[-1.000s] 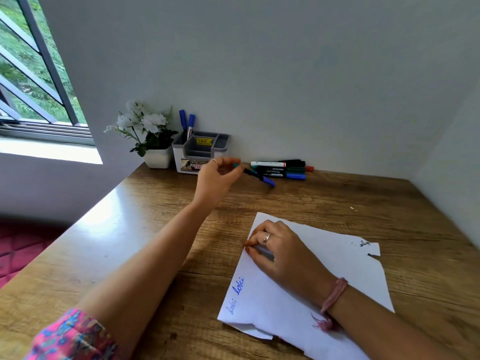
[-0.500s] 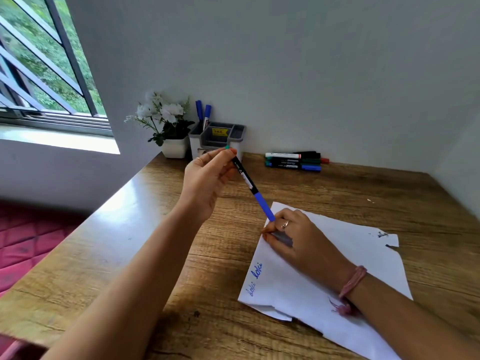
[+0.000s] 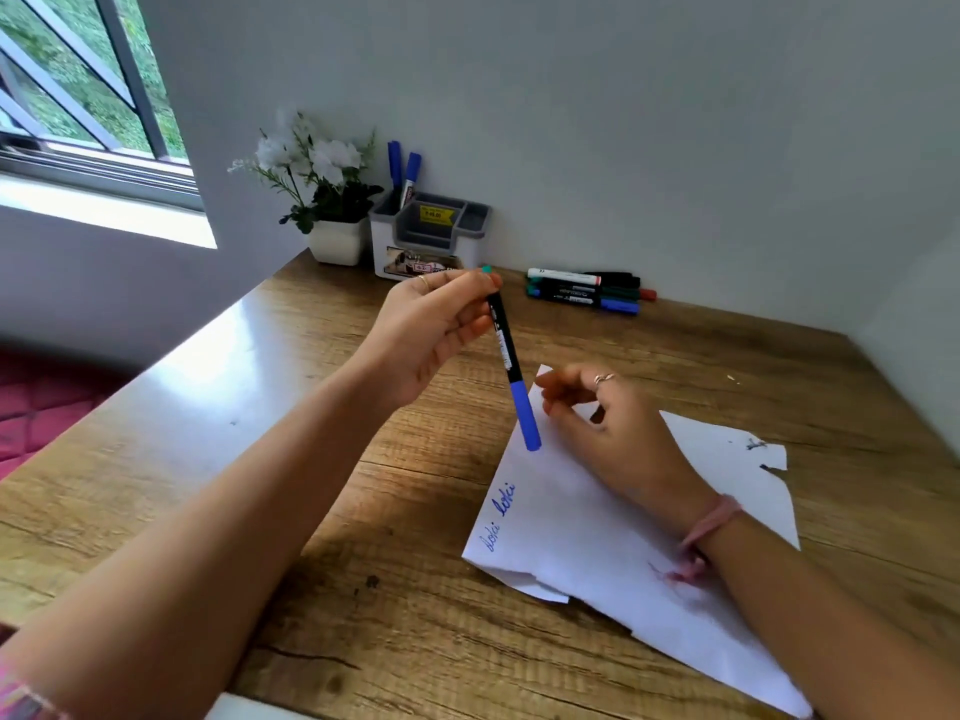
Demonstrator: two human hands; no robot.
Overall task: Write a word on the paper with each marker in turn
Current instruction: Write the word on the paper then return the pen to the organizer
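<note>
My left hand (image 3: 434,330) is shut on a black marker with a blue cap (image 3: 511,368), held above the desk by its upper end, cap pointing down at the paper. The white paper (image 3: 566,532) lies on the wooden desk with two blue handwritten words near its left edge. Just right of the cap, my right hand (image 3: 608,428) hovers over the paper's top corner, fingers apart and holding nothing. Several more markers (image 3: 587,292) lie in a row against the wall.
A white and grey organiser (image 3: 426,236) with two blue markers (image 3: 404,171) stands at the back by the wall. Beside it sits a white flower pot (image 3: 336,240). The wooden desk (image 3: 260,407) meets walls at the back and on the right.
My left hand picked the blue-capped marker from the row by the wall and carried it toward the paper. My right hand lifted off the paper and opened its fingers.
</note>
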